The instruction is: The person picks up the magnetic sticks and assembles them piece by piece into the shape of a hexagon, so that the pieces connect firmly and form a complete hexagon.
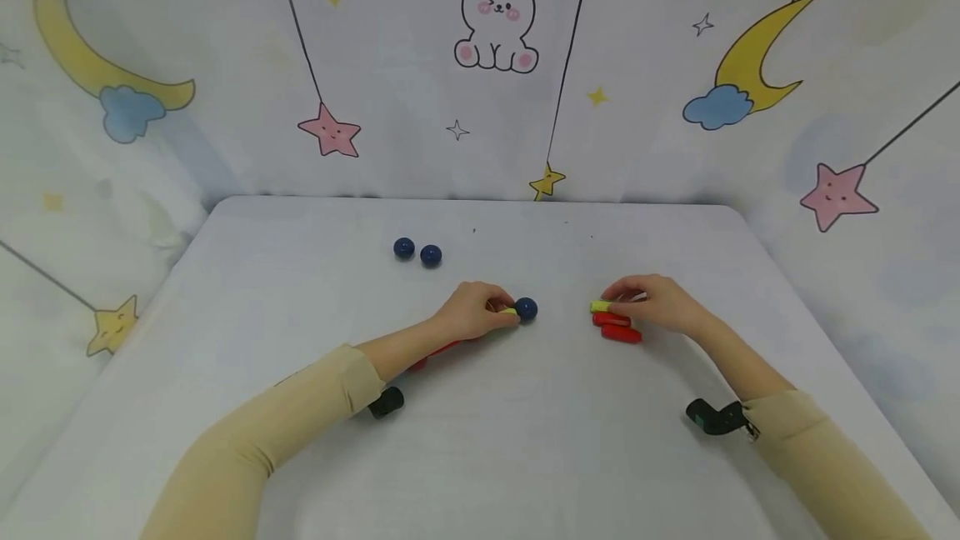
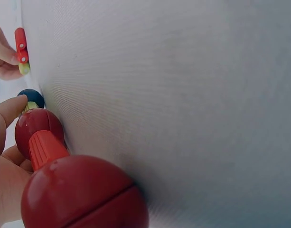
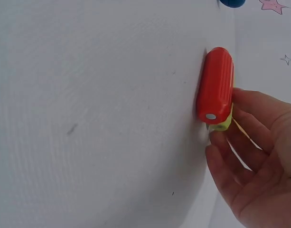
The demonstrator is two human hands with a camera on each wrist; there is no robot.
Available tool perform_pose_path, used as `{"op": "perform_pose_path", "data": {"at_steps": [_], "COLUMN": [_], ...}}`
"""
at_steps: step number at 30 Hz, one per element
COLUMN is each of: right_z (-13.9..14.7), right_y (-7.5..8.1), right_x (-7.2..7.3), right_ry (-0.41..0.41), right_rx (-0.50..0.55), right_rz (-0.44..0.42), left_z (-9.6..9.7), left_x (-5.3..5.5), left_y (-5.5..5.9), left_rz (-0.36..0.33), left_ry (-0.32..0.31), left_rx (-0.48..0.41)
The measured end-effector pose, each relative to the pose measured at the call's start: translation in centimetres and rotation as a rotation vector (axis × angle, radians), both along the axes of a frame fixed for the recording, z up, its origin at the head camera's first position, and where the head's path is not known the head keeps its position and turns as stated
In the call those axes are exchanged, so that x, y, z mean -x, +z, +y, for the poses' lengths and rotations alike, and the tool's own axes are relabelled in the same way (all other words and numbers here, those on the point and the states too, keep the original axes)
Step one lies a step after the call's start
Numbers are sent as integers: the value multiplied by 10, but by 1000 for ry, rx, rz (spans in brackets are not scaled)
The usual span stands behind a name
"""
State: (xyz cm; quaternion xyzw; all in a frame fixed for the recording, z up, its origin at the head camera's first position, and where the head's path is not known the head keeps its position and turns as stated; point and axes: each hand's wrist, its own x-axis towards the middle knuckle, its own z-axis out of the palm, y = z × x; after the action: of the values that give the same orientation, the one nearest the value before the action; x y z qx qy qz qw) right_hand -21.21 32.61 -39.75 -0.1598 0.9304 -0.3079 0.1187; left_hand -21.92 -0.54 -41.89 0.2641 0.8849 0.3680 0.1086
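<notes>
In the head view my left hand (image 1: 476,311) pinches a yellow-green rod (image 1: 510,312) whose end meets a dark blue ball (image 1: 526,309). The left wrist view shows this rod lined up with a red ball (image 2: 38,124), a red rod (image 2: 46,148) and a nearer, larger-looking red ball (image 2: 83,197). Off to the right, my right hand (image 1: 652,302) has its thumb and fingers about another yellow-green rod (image 1: 600,306). Beside that one lie two red rods, a farther red rod (image 1: 611,319) and a nearer red rod (image 1: 621,333). My left forearm partly covers the chain.
Two dark blue balls, a left ball (image 1: 404,248) and a right ball (image 1: 431,256), sit toward the back of the white table (image 1: 525,440). A patterned cloth (image 1: 420,65) hangs behind. Black wrist devices show under the left sleeve (image 1: 386,402) and the right sleeve (image 1: 772,419).
</notes>
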Motion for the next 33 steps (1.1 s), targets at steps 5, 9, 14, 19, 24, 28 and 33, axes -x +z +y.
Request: {"op": "perform_pose_path", "data": {"at_steps": [5, 9, 14, 19, 24, 28, 33], "right_z": [-5, -17, -37, -58, -76, -86, -93], "right_y": [-4, -8, -9, -9, -6, -4, -4], "right_x": [6, 13, 18, 20, 21, 22, 23], "right_ry": [-1, 15, 54, 128, 198, 250, 280], "right_rx": [-25, -37, -19, 22, 69, 91, 87], "right_rz": [-11, 2, 13, 16, 14, 1, -1], "left_z": [-1, -3, -5, -9, -12, -15, -20], "left_x": [0, 0, -1, -4, -5, -5, -6], "left_y": [0, 0, 1, 1, 1, 0, 0], "left_rz": [-1, -2, -6, -14, -22, -24, -19], "left_ry": [2, 6, 11, 18, 23, 32, 45], "left_rx": [-6, -8, -3, -4, -5, -4, 3]}}
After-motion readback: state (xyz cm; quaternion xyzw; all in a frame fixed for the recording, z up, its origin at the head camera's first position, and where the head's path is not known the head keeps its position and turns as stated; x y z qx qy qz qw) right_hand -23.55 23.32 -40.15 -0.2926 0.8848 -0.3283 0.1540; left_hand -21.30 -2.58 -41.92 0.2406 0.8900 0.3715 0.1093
